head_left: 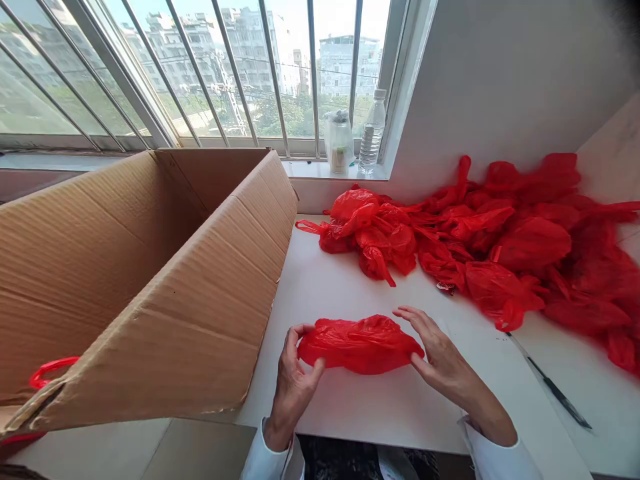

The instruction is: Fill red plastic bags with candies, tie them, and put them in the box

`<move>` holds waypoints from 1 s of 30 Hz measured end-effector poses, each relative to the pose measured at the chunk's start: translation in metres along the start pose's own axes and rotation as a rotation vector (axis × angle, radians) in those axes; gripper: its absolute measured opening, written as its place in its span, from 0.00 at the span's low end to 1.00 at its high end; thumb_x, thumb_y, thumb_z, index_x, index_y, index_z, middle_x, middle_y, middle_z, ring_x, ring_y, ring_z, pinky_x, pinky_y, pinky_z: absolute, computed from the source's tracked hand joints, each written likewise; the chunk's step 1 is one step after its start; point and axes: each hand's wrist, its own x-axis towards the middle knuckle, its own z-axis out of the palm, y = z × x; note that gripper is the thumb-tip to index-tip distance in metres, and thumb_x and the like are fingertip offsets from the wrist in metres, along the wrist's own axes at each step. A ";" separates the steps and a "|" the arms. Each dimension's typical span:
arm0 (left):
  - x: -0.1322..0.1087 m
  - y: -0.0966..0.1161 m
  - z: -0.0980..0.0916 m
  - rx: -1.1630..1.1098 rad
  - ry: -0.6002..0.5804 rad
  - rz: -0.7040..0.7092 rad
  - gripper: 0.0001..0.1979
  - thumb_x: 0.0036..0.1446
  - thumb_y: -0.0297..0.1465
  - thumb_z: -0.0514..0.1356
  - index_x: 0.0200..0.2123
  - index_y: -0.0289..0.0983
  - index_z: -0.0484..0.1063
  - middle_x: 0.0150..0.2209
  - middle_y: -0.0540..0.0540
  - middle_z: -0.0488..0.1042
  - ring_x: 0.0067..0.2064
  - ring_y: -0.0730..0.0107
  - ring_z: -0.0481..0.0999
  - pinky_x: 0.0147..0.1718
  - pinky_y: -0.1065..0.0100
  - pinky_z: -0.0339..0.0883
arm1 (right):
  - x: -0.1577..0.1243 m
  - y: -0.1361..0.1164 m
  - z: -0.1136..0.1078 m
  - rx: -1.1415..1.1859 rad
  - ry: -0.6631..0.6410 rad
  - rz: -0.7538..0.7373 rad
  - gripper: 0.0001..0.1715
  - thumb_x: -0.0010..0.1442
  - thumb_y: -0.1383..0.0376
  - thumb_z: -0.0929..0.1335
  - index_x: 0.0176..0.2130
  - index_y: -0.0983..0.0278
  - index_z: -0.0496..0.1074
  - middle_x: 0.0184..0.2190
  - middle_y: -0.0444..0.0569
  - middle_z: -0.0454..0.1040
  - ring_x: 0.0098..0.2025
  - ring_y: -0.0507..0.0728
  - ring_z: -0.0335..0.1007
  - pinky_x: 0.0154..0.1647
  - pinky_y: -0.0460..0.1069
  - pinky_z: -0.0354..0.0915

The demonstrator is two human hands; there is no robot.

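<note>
A red plastic bag [361, 343], bunched into a long, crumpled bundle, is in front of me at the white table. My left hand [296, 370] grips its left end, fingers curled behind and thumb at the front edge. At the opposite end, my right hand [443, 360] has its fingers stretched out and apart above the bag, with the thumb by the bag's right tip. What the bag contains, if anything, cannot be made out.
A large open cardboard box [200, 300] stands on the left, with a red loop [53, 367] at its near end. Red plastic bags [525, 240] are heaped along the wall. A dark-handled knife [560, 395] lies at right. On the windowsill are a bottle [373, 133] and a bagged container [339, 143].
</note>
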 end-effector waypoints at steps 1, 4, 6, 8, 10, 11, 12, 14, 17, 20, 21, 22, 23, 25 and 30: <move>-0.002 0.012 -0.001 0.031 -0.031 0.044 0.23 0.50 0.24 0.60 0.51 0.40 0.66 0.50 0.42 0.72 0.54 0.58 0.71 0.52 0.56 0.66 | 0.002 -0.007 -0.001 -0.015 -0.051 -0.052 0.38 0.51 0.74 0.61 0.61 0.59 0.58 0.60 0.51 0.63 0.62 0.59 0.59 0.60 0.57 0.59; 0.000 0.044 -0.001 0.292 -0.177 0.293 0.27 0.52 0.23 0.61 0.55 0.47 0.67 0.57 0.44 0.68 0.64 0.49 0.57 0.61 0.43 0.50 | 0.018 -0.027 0.001 -0.042 -0.177 -0.097 0.35 0.51 0.75 0.61 0.57 0.57 0.65 0.53 0.49 0.71 0.56 0.60 0.65 0.57 0.58 0.61; 0.007 0.052 0.002 0.280 -0.210 0.332 0.16 0.56 0.24 0.60 0.45 0.47 0.74 0.44 0.48 0.77 0.52 0.55 0.71 0.58 0.46 0.55 | 0.028 -0.034 0.003 -0.025 -0.214 -0.088 0.25 0.52 0.75 0.61 0.47 0.58 0.73 0.44 0.48 0.76 0.47 0.59 0.70 0.50 0.56 0.64; 0.018 0.047 0.005 0.194 -0.143 0.297 0.07 0.59 0.27 0.59 0.34 0.43 0.75 0.32 0.51 0.77 0.38 0.65 0.75 0.49 0.57 0.65 | 0.035 -0.033 0.001 0.063 -0.167 -0.045 0.17 0.54 0.73 0.62 0.39 0.60 0.74 0.38 0.48 0.77 0.41 0.58 0.72 0.45 0.53 0.65; 0.027 0.036 0.005 0.128 -0.012 0.238 0.06 0.62 0.29 0.56 0.33 0.40 0.72 0.29 0.51 0.75 0.32 0.70 0.74 0.37 0.66 0.68 | 0.036 -0.025 -0.004 0.218 -0.017 0.049 0.08 0.57 0.67 0.65 0.36 0.61 0.73 0.35 0.47 0.76 0.37 0.57 0.71 0.40 0.50 0.65; 0.031 0.031 0.004 0.107 0.056 0.213 0.06 0.63 0.30 0.55 0.35 0.39 0.71 0.30 0.51 0.74 0.31 0.71 0.74 0.33 0.69 0.68 | 0.036 -0.020 -0.007 0.315 0.074 0.106 0.05 0.57 0.65 0.66 0.36 0.61 0.72 0.33 0.46 0.76 0.35 0.56 0.71 0.37 0.49 0.65; 0.035 0.029 0.002 0.080 0.119 0.194 0.06 0.64 0.30 0.53 0.38 0.39 0.69 0.30 0.50 0.72 0.30 0.72 0.73 0.30 0.70 0.67 | 0.036 -0.016 -0.009 0.415 0.153 0.158 0.06 0.56 0.62 0.67 0.36 0.61 0.71 0.33 0.45 0.75 0.34 0.55 0.70 0.35 0.48 0.64; 0.040 0.032 0.001 0.033 0.195 0.191 0.05 0.65 0.32 0.52 0.41 0.39 0.66 0.32 0.50 0.71 0.32 0.72 0.73 0.32 0.70 0.69 | 0.035 -0.010 -0.012 0.579 0.207 0.209 0.10 0.56 0.59 0.69 0.37 0.61 0.71 0.32 0.45 0.74 0.33 0.54 0.68 0.33 0.47 0.64; 0.043 0.052 0.007 0.024 0.106 0.295 0.16 0.56 0.36 0.63 0.47 0.40 0.67 0.46 0.44 0.72 0.48 0.62 0.73 0.47 0.61 0.68 | 0.037 -0.013 -0.014 0.638 0.057 0.166 0.11 0.56 0.57 0.69 0.36 0.62 0.71 0.32 0.45 0.73 0.34 0.54 0.68 0.35 0.47 0.65; 0.044 0.069 0.017 0.001 -0.119 0.311 0.16 0.53 0.34 0.65 0.47 0.42 0.73 0.48 0.44 0.75 0.49 0.59 0.73 0.51 0.57 0.65 | 0.039 -0.020 -0.015 0.587 -0.031 0.096 0.10 0.57 0.58 0.69 0.36 0.63 0.73 0.32 0.45 0.73 0.34 0.55 0.69 0.37 0.48 0.66; 0.044 0.070 0.020 -0.028 -0.159 0.277 0.11 0.56 0.33 0.63 0.44 0.43 0.75 0.45 0.45 0.77 0.45 0.61 0.74 0.49 0.58 0.66 | 0.039 -0.022 -0.016 0.593 -0.023 0.081 0.10 0.57 0.58 0.69 0.36 0.62 0.73 0.33 0.46 0.74 0.36 0.55 0.70 0.39 0.49 0.67; 0.044 0.069 0.021 -0.066 -0.169 0.235 0.08 0.57 0.32 0.62 0.41 0.43 0.77 0.40 0.47 0.79 0.41 0.63 0.75 0.46 0.61 0.67 | 0.037 -0.022 -0.017 0.614 -0.003 0.076 0.10 0.56 0.58 0.70 0.35 0.62 0.74 0.34 0.46 0.75 0.38 0.56 0.71 0.42 0.50 0.67; 0.045 0.066 0.021 -0.106 -0.155 0.198 0.06 0.58 0.32 0.61 0.38 0.43 0.78 0.36 0.48 0.79 0.38 0.65 0.75 0.43 0.63 0.67 | 0.036 -0.021 -0.018 0.648 0.023 0.083 0.10 0.56 0.58 0.70 0.35 0.62 0.74 0.35 0.47 0.75 0.40 0.56 0.72 0.44 0.50 0.67; 0.046 0.057 0.019 -0.183 -0.093 0.141 0.04 0.57 0.32 0.62 0.35 0.41 0.78 0.33 0.49 0.79 0.35 0.68 0.75 0.38 0.67 0.68 | 0.030 -0.015 -0.017 0.738 0.097 0.138 0.12 0.55 0.56 0.71 0.35 0.62 0.73 0.36 0.48 0.76 0.41 0.57 0.72 0.44 0.50 0.67; 0.053 0.043 0.015 -0.494 0.038 -0.022 0.09 0.62 0.38 0.56 0.35 0.39 0.70 0.29 0.50 0.72 0.30 0.72 0.72 0.31 0.70 0.68 | 0.018 0.008 -0.012 0.969 0.343 0.307 0.11 0.56 0.54 0.69 0.35 0.57 0.68 0.34 0.44 0.76 0.36 0.56 0.72 0.36 0.49 0.67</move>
